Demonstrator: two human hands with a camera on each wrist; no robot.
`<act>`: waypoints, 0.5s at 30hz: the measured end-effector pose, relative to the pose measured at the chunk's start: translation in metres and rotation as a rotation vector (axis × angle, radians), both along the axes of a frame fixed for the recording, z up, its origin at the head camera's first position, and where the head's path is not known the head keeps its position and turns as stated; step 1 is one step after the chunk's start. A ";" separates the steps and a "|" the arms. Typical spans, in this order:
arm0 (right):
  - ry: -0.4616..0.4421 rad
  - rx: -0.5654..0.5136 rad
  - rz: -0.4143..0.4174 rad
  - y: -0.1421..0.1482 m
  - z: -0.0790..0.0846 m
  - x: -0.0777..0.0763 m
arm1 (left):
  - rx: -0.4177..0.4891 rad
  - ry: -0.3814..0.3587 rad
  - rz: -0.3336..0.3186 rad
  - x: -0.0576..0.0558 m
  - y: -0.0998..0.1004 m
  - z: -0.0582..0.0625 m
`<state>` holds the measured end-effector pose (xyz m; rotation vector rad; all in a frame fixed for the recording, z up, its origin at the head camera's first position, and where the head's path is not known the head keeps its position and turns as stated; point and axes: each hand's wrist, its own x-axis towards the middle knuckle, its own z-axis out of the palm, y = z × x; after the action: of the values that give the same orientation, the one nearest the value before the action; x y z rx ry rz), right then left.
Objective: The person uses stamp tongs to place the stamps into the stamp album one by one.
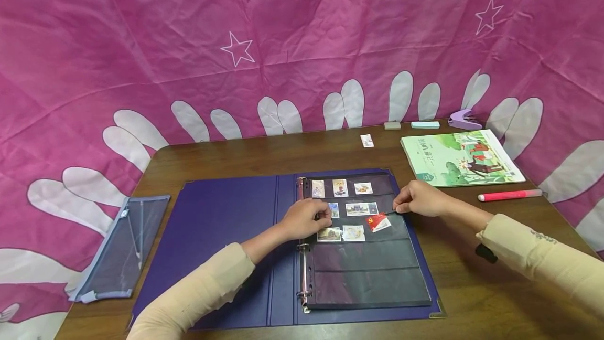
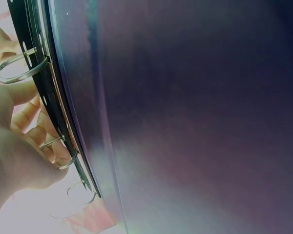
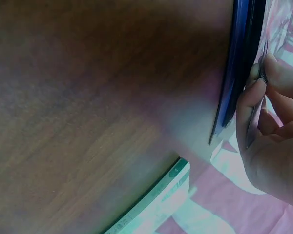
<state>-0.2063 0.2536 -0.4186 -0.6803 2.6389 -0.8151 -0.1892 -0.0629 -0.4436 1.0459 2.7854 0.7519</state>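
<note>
A blue ring-binder stamp album (image 1: 231, 245) lies spread on the table, its black pocket page (image 1: 368, 282) on the right side. My right hand (image 1: 419, 198) pinches a pair of metal tweezers (image 3: 254, 122) at the page's right edge. The tweezers' tips meet a red and white stamp (image 1: 379, 222), tilted over the end of the third row. Over the left part of the page is my left hand (image 1: 306, 219), fingers loosely bent beside the binder rings (image 2: 19, 70), partly covering a stamp in the second row. Several other stamps (image 1: 362, 209) sit in the upper rows.
A loose stamp (image 1: 366, 140) lies behind the album. Back right are a green picture book (image 1: 462, 157), a pink marker (image 1: 509, 195), a purple hole punch (image 1: 465, 119) and two small blocks, one of them light teal (image 1: 425, 125). A mesh zip pouch (image 1: 125, 245) lies left.
</note>
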 end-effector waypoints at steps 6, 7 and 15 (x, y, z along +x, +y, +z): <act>-0.010 0.020 0.050 -0.002 0.003 0.002 | -0.014 0.021 0.015 0.000 0.000 0.000; -0.014 0.024 0.066 -0.002 0.004 0.001 | -0.018 0.023 0.016 0.000 0.000 0.000; -0.089 0.044 0.260 0.000 0.008 -0.013 | -0.043 0.020 0.020 0.001 0.003 0.000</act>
<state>-0.2193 0.2535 -0.4107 -0.9282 2.4155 -0.6930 -0.1882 -0.0604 -0.4436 1.0255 2.8191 0.6836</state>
